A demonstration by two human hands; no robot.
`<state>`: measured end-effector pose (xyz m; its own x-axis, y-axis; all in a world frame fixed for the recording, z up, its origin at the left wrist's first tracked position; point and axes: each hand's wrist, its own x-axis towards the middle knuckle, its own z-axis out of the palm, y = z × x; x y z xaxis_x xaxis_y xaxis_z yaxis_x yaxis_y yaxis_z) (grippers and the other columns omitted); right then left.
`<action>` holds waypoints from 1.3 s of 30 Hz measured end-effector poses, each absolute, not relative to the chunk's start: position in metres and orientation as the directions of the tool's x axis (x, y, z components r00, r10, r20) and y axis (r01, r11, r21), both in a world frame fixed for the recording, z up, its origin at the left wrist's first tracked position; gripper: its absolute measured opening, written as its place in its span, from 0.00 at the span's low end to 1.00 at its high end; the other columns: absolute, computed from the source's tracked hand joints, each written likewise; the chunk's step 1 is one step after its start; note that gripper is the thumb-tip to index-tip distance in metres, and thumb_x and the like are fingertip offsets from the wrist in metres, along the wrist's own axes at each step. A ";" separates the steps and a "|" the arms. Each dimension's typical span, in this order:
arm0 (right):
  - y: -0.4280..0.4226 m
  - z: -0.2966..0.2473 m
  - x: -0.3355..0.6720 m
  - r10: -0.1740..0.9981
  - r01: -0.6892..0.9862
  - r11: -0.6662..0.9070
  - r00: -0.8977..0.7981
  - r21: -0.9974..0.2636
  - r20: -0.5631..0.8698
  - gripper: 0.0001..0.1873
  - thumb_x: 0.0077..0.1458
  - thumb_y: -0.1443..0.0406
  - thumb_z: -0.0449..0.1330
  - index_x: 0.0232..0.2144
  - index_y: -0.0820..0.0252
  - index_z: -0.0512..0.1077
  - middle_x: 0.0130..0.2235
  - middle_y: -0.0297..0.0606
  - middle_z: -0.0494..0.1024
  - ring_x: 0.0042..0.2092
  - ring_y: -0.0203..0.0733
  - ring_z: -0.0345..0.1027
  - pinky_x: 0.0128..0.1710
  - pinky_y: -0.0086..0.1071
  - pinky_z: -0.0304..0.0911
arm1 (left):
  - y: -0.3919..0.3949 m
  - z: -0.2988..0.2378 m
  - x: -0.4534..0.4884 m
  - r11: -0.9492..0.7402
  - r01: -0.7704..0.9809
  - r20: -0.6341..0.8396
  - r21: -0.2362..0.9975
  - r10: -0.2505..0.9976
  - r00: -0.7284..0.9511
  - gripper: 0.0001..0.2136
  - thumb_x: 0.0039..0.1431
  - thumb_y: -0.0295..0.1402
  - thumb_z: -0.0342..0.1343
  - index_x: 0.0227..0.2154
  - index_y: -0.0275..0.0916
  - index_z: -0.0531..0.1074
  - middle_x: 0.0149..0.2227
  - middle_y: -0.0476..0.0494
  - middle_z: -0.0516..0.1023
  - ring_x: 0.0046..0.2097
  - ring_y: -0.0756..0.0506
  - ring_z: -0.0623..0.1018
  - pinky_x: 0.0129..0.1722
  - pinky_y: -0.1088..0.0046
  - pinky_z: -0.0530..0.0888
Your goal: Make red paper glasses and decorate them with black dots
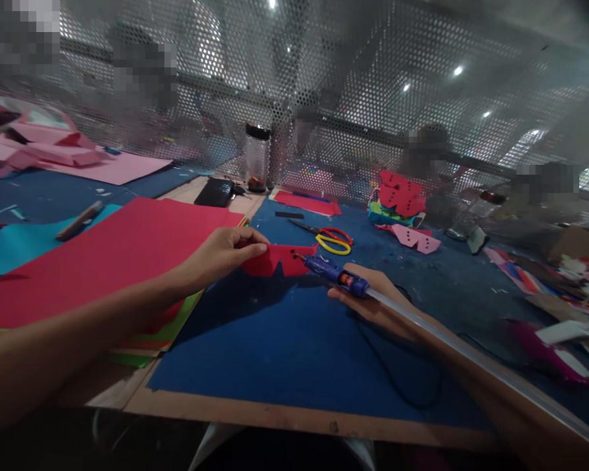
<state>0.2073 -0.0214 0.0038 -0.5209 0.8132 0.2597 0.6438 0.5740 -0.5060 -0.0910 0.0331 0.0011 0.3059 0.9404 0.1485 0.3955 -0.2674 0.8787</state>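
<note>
Clock centred on red cut-out (281,251). Free lane: 6 o'clock, over blue board (269,356). Obstructions: scissors (321,231) at 2, glue gun (330,269) at 3, right forearm (464,366) at 4, cord (383,367) between 4 and 5, left forearm (137,301) at 8.

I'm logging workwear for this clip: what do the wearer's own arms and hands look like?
Both the left hand and the right hand are ungloved. The left forearm and right forearm are bare as far as they show, with no sleeve in view. No watch or bracelet shows on the left wrist; the right wrist is partly covered.
</note>
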 end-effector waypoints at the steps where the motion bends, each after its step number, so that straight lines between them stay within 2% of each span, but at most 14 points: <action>1: -0.021 0.004 0.207 0.812 0.643 0.576 -0.523 -0.505 0.260 0.15 0.61 0.54 0.57 0.30 0.56 0.63 0.30 0.30 0.66 0.30 0.34 0.60 0.30 0.28 0.55 | 0.033 0.001 -0.091 -0.269 0.397 0.151 0.877 0.941 0.304 0.12 0.56 0.41 0.57 0.35 0.38 0.77 0.31 0.45 0.80 0.35 0.44 0.78 0.35 0.70 0.73; 14: -0.021 0.001 0.208 0.805 0.638 0.585 -0.532 -0.500 0.262 0.16 0.61 0.53 0.57 0.29 0.57 0.63 0.30 0.31 0.66 0.30 0.33 0.59 0.30 0.28 0.54 | 0.036 -0.003 -0.095 -0.280 0.410 0.162 0.868 0.940 0.299 0.13 0.56 0.42 0.57 0.35 0.38 0.78 0.32 0.45 0.80 0.36 0.44 0.79 0.35 0.70 0.73; 25: -0.022 -0.001 0.206 0.787 0.659 0.613 -0.554 -0.435 0.269 0.15 0.61 0.54 0.57 0.29 0.57 0.62 0.30 0.32 0.66 0.29 0.34 0.60 0.30 0.28 0.54 | 0.042 -0.010 -0.097 -0.284 0.398 0.175 0.872 0.942 0.287 0.12 0.56 0.42 0.57 0.36 0.40 0.77 0.33 0.45 0.81 0.35 0.44 0.78 0.35 0.71 0.73; 39: -0.023 0.004 0.209 0.805 0.663 0.592 -0.517 -0.458 0.292 0.16 0.60 0.52 0.58 0.29 0.57 0.64 0.29 0.31 0.65 0.30 0.34 0.59 0.30 0.29 0.55 | 0.040 -0.005 -0.094 -0.217 0.381 0.132 0.899 0.963 0.237 0.12 0.53 0.41 0.60 0.34 0.38 0.77 0.30 0.45 0.81 0.34 0.44 0.79 0.36 0.70 0.73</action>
